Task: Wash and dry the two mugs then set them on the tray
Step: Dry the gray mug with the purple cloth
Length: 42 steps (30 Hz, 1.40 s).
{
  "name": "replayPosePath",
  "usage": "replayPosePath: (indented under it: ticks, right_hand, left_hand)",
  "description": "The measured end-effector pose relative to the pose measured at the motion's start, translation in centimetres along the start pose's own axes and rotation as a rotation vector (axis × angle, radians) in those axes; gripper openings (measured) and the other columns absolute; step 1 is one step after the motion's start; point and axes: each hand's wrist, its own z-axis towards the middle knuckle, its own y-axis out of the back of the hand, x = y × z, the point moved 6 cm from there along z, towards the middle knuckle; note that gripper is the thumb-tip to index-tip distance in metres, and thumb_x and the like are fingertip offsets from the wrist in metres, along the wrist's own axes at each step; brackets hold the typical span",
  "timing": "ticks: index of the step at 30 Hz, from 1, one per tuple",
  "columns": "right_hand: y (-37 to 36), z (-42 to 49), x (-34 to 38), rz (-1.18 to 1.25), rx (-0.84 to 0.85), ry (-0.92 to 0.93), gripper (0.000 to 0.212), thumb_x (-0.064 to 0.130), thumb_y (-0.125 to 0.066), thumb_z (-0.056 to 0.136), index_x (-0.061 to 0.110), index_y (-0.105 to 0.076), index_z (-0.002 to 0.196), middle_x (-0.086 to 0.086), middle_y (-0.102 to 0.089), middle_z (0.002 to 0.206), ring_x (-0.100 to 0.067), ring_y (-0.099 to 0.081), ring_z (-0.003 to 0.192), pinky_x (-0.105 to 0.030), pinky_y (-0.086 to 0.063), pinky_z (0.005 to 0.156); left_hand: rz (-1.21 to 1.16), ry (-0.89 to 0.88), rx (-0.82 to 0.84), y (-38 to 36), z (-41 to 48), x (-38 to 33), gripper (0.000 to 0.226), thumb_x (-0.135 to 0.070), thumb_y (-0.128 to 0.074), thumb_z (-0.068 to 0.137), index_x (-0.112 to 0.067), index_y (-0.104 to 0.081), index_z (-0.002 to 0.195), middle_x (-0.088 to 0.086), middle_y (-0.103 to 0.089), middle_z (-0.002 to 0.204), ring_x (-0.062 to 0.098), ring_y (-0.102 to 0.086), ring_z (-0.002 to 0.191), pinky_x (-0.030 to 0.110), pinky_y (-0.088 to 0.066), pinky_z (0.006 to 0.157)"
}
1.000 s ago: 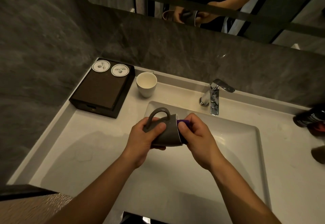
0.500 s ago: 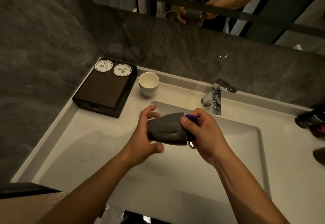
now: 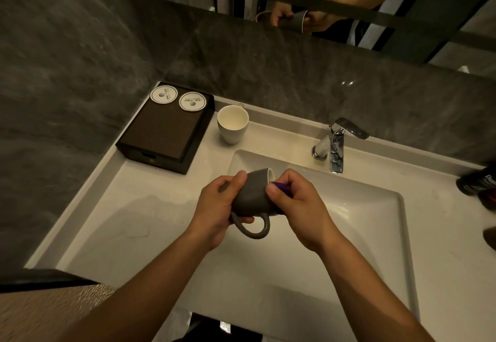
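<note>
Grey mug (image 3: 253,197) is lying sideways over the sink (image 3: 375,234) at centre frame, left hand (image 3: 217,207) fingers wrapping its base, right hand (image 3: 298,207) fingers pinching a purple cloth (image 3: 280,187) at its rim.

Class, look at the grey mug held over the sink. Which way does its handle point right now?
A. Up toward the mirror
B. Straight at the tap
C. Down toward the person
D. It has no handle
C. The grey mug lies on its side in the left hand, and its handle loop hangs below the body, toward the person, while the right hand works a purple cloth at the rim.
</note>
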Motion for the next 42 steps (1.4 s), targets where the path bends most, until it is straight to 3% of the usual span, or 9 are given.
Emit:
replayPosePath:
  ticks: [11, 15, 17, 19, 21, 24, 34, 38, 42]
  right_hand:
    - [-0.4, 0.3, -0.1, 0.45, -0.041, -0.271, 0.023, 0.02, -0.058, 0.102, 0.013, -0.049, 0.082, -0.013, -0.057, 0.087, -0.026, -0.053, 0.082, -0.038, -0.047, 0.072]
    - [-0.3, 0.2, 0.8, 0.134, -0.129, -0.055, 0.022, 0.021, -0.058, 0.102, 0.009, -0.051, 0.086, -0.01, -0.054, 0.084, -0.02, -0.05, 0.079, -0.037, -0.044, 0.071]
    - [-0.6, -0.2, 0.9, -0.019, -0.103, 0.053, 0.019, 0.019, -0.059, 0.101, 0.008, -0.052, 0.087, -0.007, -0.056, 0.082, -0.015, -0.052, 0.076, -0.03, -0.045, 0.068]
    - [-0.9, -0.6, 0.8, -0.119, -0.018, 0.111, 0.015, 0.018, -0.059, 0.1, 0.01, -0.053, 0.09, -0.005, -0.059, 0.084, -0.016, -0.054, 0.076, -0.023, -0.047, 0.066]
    - [-0.9, -0.8, 0.4, -0.185, 0.036, 0.111, 0.014, 0.02, -0.059, 0.1, 0.012, -0.052, 0.09, -0.001, -0.06, 0.084, -0.016, -0.056, 0.08, -0.022, -0.047, 0.066]
    - [-0.7, -0.6, 0.1, -0.171, 0.031, 0.078, 0.017, 0.021, -0.058, 0.101, 0.01, -0.052, 0.089, 0.004, -0.059, 0.08, -0.005, -0.052, 0.072, -0.024, -0.045, 0.067]
    - [-0.5, -0.2, 0.1, 0.234, -0.059, -0.116, 0.022, 0.024, -0.059, 0.101, 0.01, -0.051, 0.086, -0.014, -0.051, 0.086, -0.028, -0.045, 0.083, -0.045, -0.041, 0.075]
    - [-0.3, 0.2, 0.1, 0.371, -0.067, -0.201, 0.02, 0.022, -0.056, 0.103, 0.014, -0.051, 0.085, -0.014, -0.057, 0.092, -0.027, -0.052, 0.085, -0.039, -0.046, 0.074]
    - [-0.1, 0.4, 0.4, 0.266, -0.093, -0.119, 0.019, 0.022, -0.056, 0.103, 0.012, -0.053, 0.088, -0.013, -0.058, 0.091, -0.026, -0.052, 0.085, -0.041, -0.045, 0.075]
  left_hand:
    - [0.441, -0.629, -0.063, 0.7, -2.2, -0.8, 0.06, -0.048, -0.074, 0.08, -0.034, -0.048, 0.132, -0.018, -0.049, 0.129, -0.003, -0.054, 0.116, 0.011, -0.051, 0.086]
    - [0.079, -0.184, -0.078, 0.4, -1.5, 0.0, 0.063, -0.057, -0.059, 0.094, -0.035, -0.039, 0.149, -0.002, -0.056, 0.141, 0.013, -0.065, 0.11, 0.024, -0.055, 0.085]
    - [-0.3, 0.238, -0.024, 0.2, -0.4, 1.8, 0.08, -0.074, -0.055, 0.087, -0.022, -0.047, 0.148, 0.015, -0.068, 0.135, 0.03, -0.073, 0.108, 0.049, -0.057, 0.094]
    - [-0.359, 0.505, 0.086, 0.3, -0.4, 2.4, 0.085, -0.078, -0.062, 0.082, -0.016, -0.056, 0.14, 0.023, -0.073, 0.123, 0.045, -0.072, 0.108, 0.065, -0.054, 0.095]
    - [-0.268, 0.578, 0.162, 0.4, -0.9, 2.4, 0.081, -0.076, -0.065, 0.081, -0.015, -0.062, 0.135, 0.026, -0.074, 0.118, 0.044, -0.073, 0.099, 0.05, -0.064, 0.073]
    - [-0.185, 0.484, 0.114, 0.4, -0.9, 2.1, 0.066, -0.065, -0.069, 0.086, -0.013, -0.067, 0.126, 0.024, -0.076, 0.11, 0.037, -0.073, 0.077, 0.03, -0.056, 0.047]
    - [0.219, -0.246, -0.094, 0.7, -0.9, -0.2, 0.031, -0.041, -0.071, 0.093, -0.021, -0.059, 0.114, 0.001, -0.062, 0.12, 0.023, -0.069, 0.103, 0.028, -0.061, 0.066]
    - [0.436, -0.629, -0.08, 0.6, -2.2, -1.2, 0.059, -0.052, -0.075, 0.077, -0.029, -0.049, 0.126, -0.007, -0.046, 0.133, -0.009, -0.05, 0.119, 0.007, -0.049, 0.087]
    - [0.336, -0.45, -0.065, 0.4, -2.1, -0.7, 0.066, -0.042, -0.079, 0.086, -0.039, -0.037, 0.137, 0.0, -0.04, 0.144, 0.006, -0.056, 0.116, 0.018, -0.058, 0.085]
